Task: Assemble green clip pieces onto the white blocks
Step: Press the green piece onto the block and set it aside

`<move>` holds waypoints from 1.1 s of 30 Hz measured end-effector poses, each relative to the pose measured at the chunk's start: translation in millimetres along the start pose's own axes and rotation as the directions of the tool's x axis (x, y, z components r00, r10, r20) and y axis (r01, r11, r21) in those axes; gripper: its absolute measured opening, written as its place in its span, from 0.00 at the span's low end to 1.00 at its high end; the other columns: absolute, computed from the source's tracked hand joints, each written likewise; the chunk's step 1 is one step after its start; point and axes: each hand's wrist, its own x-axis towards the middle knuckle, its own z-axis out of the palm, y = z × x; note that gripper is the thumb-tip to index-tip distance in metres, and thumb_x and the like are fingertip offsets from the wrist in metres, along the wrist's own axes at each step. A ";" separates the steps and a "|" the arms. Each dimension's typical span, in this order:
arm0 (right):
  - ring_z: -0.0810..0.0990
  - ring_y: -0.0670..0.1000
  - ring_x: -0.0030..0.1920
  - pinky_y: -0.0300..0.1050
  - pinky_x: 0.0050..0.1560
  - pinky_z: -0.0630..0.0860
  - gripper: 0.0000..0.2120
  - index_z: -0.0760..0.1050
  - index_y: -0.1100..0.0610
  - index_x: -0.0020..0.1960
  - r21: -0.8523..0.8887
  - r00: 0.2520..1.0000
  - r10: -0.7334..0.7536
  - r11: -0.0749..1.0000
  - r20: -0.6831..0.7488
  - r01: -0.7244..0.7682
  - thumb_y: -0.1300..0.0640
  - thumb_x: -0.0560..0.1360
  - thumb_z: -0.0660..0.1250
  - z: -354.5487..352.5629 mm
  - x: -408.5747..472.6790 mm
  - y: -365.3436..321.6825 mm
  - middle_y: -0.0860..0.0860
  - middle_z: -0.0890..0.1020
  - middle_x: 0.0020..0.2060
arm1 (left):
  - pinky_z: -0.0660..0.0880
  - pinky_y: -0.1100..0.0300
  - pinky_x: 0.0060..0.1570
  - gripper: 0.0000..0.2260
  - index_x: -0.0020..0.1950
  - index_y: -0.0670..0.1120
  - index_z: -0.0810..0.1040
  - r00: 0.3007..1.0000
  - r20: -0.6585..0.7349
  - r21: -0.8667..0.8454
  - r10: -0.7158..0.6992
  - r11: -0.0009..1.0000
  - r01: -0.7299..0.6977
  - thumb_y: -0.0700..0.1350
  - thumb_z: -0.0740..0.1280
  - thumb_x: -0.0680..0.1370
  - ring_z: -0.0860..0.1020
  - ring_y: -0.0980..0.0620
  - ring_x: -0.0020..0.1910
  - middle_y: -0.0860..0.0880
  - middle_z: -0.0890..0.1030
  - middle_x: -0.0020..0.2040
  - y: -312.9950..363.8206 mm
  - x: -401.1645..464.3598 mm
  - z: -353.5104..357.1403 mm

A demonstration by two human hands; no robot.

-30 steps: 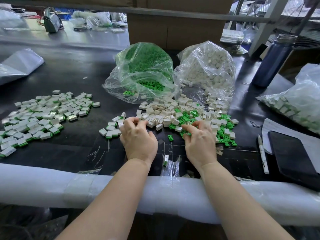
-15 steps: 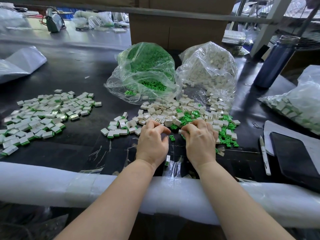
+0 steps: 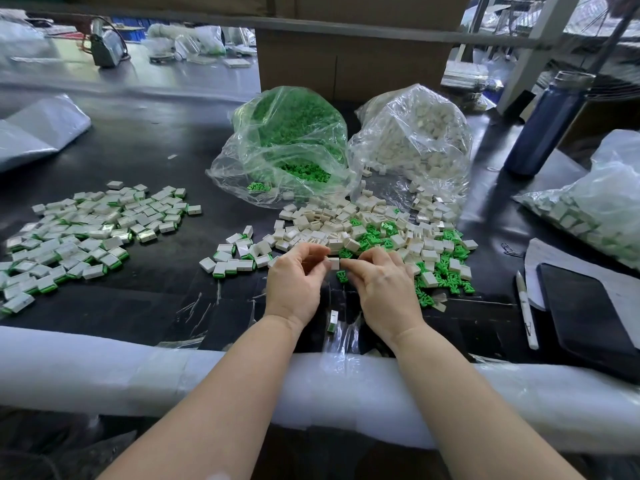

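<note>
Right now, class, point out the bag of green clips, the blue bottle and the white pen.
bag of green clips (image 3: 287,147), head view, bulging side.
blue bottle (image 3: 547,126), head view, mid-body.
white pen (image 3: 527,308), head view, mid-barrel.

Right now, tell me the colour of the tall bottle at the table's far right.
Dark blue, with a silvery cap: the bottle, shown in the head view.

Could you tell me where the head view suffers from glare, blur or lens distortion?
Head view: the padded table edge bows from wide-angle distortion; glare streaks the clear bag of white blocks and sheens the black tabletop; the far bench is soft; the hands, left and right, and the white block between them stay fairly sharp.
</note>
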 end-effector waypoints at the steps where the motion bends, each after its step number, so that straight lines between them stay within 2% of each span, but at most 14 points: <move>1: 0.67 0.52 0.57 0.47 0.57 0.59 0.15 0.74 0.44 0.65 -0.057 1.000 -0.014 0.998 0.017 0.015 0.52 0.80 0.58 1.7 -0.1 -0.3 0.49 0.73 0.54 | 0.77 0.61 0.49 0.06 0.45 0.49 0.79 1.000 0.005 -0.001 0.001 1.000 -0.001 0.37 0.69 0.74 0.79 0.54 0.42 0.52 0.81 0.40 -0.1 0.5 -0.1; 3: 0.66 0.51 0.57 0.47 0.55 0.56 0.14 0.74 0.43 0.63 -0.101 0.999 -0.028 0.994 0.024 0.031 0.52 0.80 0.58 3.2 -0.3 -1.0 0.48 0.72 0.54 | 0.77 0.60 0.51 0.06 0.46 0.48 0.80 1.000 0.016 -0.005 -0.006 1.000 0.006 0.37 0.68 0.75 0.79 0.54 0.41 0.49 0.82 0.42 -0.3 0.9 -0.1; 6: 0.67 0.52 0.58 0.45 0.55 0.55 0.11 0.77 0.50 0.58 -0.068 1.000 0.002 0.998 -0.013 -0.003 0.51 0.77 0.63 2.6 0.8 -0.9 0.49 0.74 0.53 | 0.78 0.53 0.53 0.06 0.48 0.46 0.81 0.999 0.041 -0.034 -0.029 0.999 0.030 0.37 0.68 0.75 0.80 0.49 0.42 0.47 0.82 0.43 -0.1 1.3 0.4; 10: 0.72 0.51 0.51 0.38 0.47 0.58 0.03 0.77 0.56 0.46 0.128 0.993 0.045 0.991 -0.110 -0.031 0.58 0.74 0.69 -1.9 -0.3 1.8 0.49 0.77 0.45 | 0.77 0.52 0.53 0.03 0.45 0.47 0.79 0.999 0.051 -0.010 -0.017 1.000 0.017 0.40 0.69 0.75 0.80 0.48 0.44 0.47 0.82 0.42 -2.2 1.7 0.7; 12: 0.72 0.49 0.45 0.35 0.42 0.58 0.02 0.76 0.58 0.43 0.232 0.989 0.075 0.972 -0.125 -0.044 0.61 0.73 0.70 -4.9 -1.7 3.3 0.47 0.76 0.39 | 0.78 0.51 0.51 0.03 0.44 0.49 0.78 0.999 0.051 -0.015 -0.012 1.000 0.012 0.41 0.69 0.75 0.80 0.48 0.44 0.48 0.82 0.41 -3.1 1.1 0.9; 17: 0.75 0.47 0.41 0.35 0.43 0.68 0.05 0.79 0.58 0.48 0.401 0.985 0.122 0.914 -0.122 -0.064 0.64 0.73 0.69 -7.9 -2.3 3.4 0.46 0.78 0.38 | 0.78 0.50 0.51 0.10 0.44 0.53 0.77 0.997 0.070 -0.042 0.012 0.999 -0.009 0.37 0.65 0.77 0.79 0.49 0.44 0.49 0.81 0.42 -3.7 0.7 0.9; 20: 0.77 0.45 0.39 0.32 0.42 0.73 0.05 0.79 0.56 0.45 0.560 0.979 0.184 0.822 -0.090 -0.103 0.64 0.72 0.70 -9.6 -1.9 3.0 0.45 0.79 0.36 | 0.79 0.52 0.50 0.13 0.45 0.55 0.78 0.995 0.101 -0.093 0.005 0.996 0.005 0.36 0.64 0.77 0.78 0.51 0.41 0.49 0.80 0.40 -3.0 0.2 -0.2; 24: 0.79 0.44 0.38 0.34 0.42 0.76 0.08 0.77 0.53 0.40 0.745 0.970 0.239 0.654 -0.039 -0.131 0.65 0.71 0.71 -14.7 -1.2 2.7 0.48 0.81 0.36 | 0.78 0.65 0.46 0.12 0.45 0.53 0.79 0.984 0.177 -0.125 0.027 0.992 -0.005 0.36 0.64 0.77 0.79 0.60 0.38 0.52 0.81 0.39 -1.0 -0.9 -0.5; 28: 0.80 0.44 0.38 0.35 0.43 0.77 0.07 0.78 0.54 0.41 0.770 0.972 0.233 0.620 -0.003 -0.147 0.65 0.71 0.71 -16.9 -1.8 1.1 0.50 0.82 0.36 | 0.78 0.64 0.46 0.10 0.46 0.50 0.79 0.973 0.229 -0.119 0.040 0.993 -0.013 0.35 0.64 0.77 0.80 0.56 0.38 0.51 0.81 0.40 0.9 -1.4 -0.5; 33: 0.79 0.47 0.37 0.37 0.42 0.78 0.07 0.78 0.56 0.40 0.767 0.973 0.231 0.623 0.007 -0.154 0.66 0.71 0.71 -18.0 -2.7 0.8 0.52 0.81 0.35 | 0.77 0.68 0.43 0.08 0.48 0.48 0.79 0.971 0.234 -0.120 0.040 0.993 -0.012 0.35 0.64 0.77 0.79 0.56 0.37 0.50 0.81 0.40 1.8 -1.7 -1.3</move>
